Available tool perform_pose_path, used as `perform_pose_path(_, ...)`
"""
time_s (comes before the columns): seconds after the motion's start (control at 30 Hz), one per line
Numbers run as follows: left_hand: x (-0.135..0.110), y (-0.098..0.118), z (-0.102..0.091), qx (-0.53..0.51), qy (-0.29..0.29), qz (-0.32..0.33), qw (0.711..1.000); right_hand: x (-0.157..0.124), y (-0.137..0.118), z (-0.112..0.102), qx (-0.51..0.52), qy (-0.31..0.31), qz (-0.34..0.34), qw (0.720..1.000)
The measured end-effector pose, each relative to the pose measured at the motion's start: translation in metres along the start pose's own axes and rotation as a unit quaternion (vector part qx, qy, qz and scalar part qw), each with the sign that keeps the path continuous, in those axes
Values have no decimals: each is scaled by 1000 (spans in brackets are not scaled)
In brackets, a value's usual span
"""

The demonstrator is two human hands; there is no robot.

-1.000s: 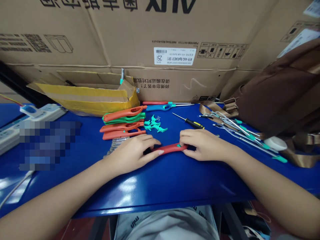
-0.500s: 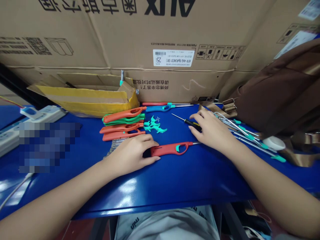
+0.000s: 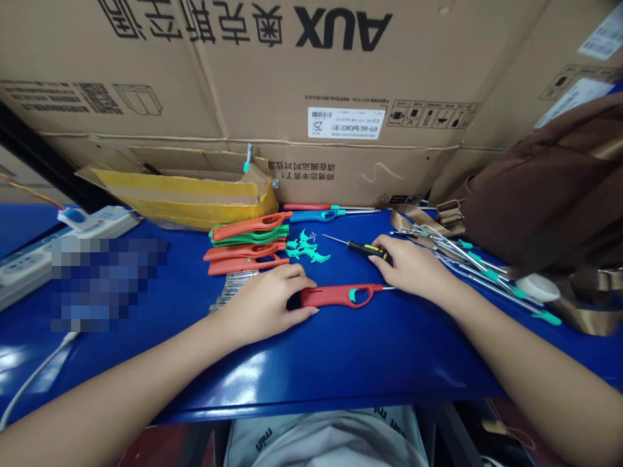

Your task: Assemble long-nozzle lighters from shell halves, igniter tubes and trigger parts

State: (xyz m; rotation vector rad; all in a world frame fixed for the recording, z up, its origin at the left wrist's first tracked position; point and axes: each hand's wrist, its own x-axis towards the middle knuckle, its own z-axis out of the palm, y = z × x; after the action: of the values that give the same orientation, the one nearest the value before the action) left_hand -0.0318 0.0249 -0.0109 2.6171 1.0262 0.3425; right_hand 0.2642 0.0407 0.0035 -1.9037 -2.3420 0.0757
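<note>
My left hand grips the rear end of a red gas lighter lying on the blue table. The lighter has a turquoise trigger in its loop, and its metal rod points right, towards my right wrist. My right hand has its thumb and fingers closed on the end of a black and yellow screwdriver, whose thin shaft points left. Turquoise triggers lie in a small pile beyond the lighter. Beside my left hand is a row of slim, shiny cylinders, partly covered by it.
Orange and green lighter shells are stacked at the back, beside a blue lighter. Behind them stands a yellow-taped box. Metal rods with turquoise parts lie right, near a brown bag. A power strip sits left.
My right hand has gone from spread fingers over the screwdriver to a grip on its handle end, and the screwdriver has shifted left. My left hand stays on the lighter. The view has tilted slightly.
</note>
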Motion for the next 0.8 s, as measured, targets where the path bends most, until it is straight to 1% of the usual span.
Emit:
perform_pose_path(0.4, -1, -1, 4, -5, 4, 10, 1000, 2, 3, 9, 110, 40, -38, 992)
perform_pose_path(0.47, -2, -1, 4, -12, 8, 11, 1000, 3, 3, 10, 125, 63, -39, 989)
perform_pose_path(0.57, -2, -2, 5, -35, 15, 14, 999, 3, 2, 7, 143, 119, -24, 982)
perform_pose_path(0.67, -2, 0, 5, -65, 23, 18, 997, 3, 1, 1, 179, 200, -7, 963)
perform_pose_path(0.73, -2, 2, 5, -84, 29, 21, 996, 1, 0, -3, 241, 249, -2, 938)
perform_pose_path(0.8, -2, 4, 6, -100, 33, 24, 994, -1, -2, -7, 324, 272, 2, 906)
